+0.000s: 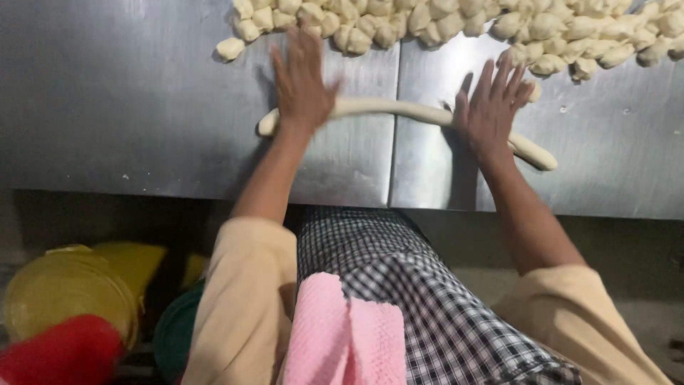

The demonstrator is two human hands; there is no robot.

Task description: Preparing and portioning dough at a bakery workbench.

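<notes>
While both hands press flat with fingers spread, the left hand and right hand lie on a long dough rope stretched between and beneath them on the steel table. Beyond the fingertips sits a heap of dough pieces.

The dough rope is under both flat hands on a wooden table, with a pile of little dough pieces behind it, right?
Not quite. The table is shiny metal, not wooden, as the head view shows. The rest holds: the dough rope lies under the flat left hand and right hand, with little dough pieces piled behind.
</notes>
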